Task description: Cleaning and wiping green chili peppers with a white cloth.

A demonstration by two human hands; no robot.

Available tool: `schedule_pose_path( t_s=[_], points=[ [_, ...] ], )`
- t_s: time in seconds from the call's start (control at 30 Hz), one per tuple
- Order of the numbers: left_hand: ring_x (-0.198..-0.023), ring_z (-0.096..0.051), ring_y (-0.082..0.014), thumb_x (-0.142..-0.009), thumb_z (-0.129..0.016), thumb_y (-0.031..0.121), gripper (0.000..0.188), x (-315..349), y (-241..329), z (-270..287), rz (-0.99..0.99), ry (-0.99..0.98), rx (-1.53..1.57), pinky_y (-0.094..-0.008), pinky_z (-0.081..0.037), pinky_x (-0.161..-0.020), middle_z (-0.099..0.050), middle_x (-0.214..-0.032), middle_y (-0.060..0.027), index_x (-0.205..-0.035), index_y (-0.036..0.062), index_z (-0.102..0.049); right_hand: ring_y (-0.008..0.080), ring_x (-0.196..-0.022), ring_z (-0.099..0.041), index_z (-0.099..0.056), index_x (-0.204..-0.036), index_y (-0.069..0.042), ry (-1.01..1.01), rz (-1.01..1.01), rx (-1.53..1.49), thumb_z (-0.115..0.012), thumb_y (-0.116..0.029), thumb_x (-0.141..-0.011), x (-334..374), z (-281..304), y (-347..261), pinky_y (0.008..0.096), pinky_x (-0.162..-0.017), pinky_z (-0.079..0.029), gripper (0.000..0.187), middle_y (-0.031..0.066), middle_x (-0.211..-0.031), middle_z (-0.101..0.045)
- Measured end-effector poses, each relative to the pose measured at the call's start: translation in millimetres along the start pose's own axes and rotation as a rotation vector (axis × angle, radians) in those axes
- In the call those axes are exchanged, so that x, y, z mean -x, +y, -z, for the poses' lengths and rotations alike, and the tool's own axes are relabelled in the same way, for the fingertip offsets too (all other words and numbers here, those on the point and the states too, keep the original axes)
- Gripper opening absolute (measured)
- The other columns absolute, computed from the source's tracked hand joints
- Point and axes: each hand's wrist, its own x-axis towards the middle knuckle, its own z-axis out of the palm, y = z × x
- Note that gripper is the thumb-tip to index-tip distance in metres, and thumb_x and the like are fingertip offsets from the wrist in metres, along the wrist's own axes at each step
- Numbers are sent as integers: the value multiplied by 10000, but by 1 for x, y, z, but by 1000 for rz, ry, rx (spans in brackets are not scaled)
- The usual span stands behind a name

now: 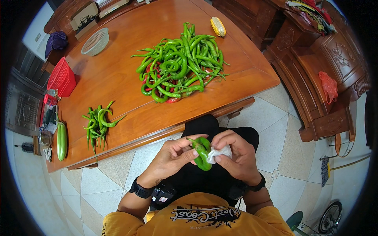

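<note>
Above my lap, my left hand (176, 154) grips a curled green chili pepper (203, 151) between thumb and fingers. A crumpled white tissue or cloth (219, 153) is pinched in my right hand (237, 156), pressed against the pepper's right side. Ahead on the wooden table (118, 74) lies a big heap of long green peppers (181, 63), with some red ones showing among them. A smaller bunch of green peppers (98, 122) rests at the table's near left.
An ear of corn (217, 26) lies at the table's far right. On the left are a red basket (62, 77), a pale colander (95, 41) and a long green gourd-like vegetable (62, 141). A carved wooden bench (311, 74) holding a red plastic bag (328, 87) stands on the right.
</note>
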Motion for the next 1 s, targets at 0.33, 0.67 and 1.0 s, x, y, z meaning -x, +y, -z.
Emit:
schedule_pose_path(
  t_s=[0.33, 0.67, 1.0],
  points=[
    [-878, -559, -86, -946, -519, 158, 443, 5, -3, 3, -2, -157, -129, -217, -448, -788, -633, -1027, -47, -1355, 25, -413, 195, -861, -584, -548, -949, -12, 100, 13, 200, -608, 38, -760, -4, -4, 8, 280, -756, -463, 204, 118, -971, -565],
    [-1068, -538, -134, -926, -529, 80, 309, 0, -6, 3, 27, -38, 93, -269, -428, -918, -460, -1360, -103, -1216, -27, -526, 173, -845, -580, -574, -925, -15, -12, 95, 295, -643, 34, -738, -7, -7, -8, 267, -745, -464, 206, 107, -968, -575],
    [-694, -585, -94, -938, -518, 116, 361, 0, 0, -1, 74, 9, 91, -220, -507, -626, -604, -1061, -97, -1271, -21, -488, 251, -835, -596, -594, -933, -30, 54, 164, 513, -657, 53, -711, -9, -11, -8, 310, -716, -488, 245, 120, -961, -553]
  ],
)
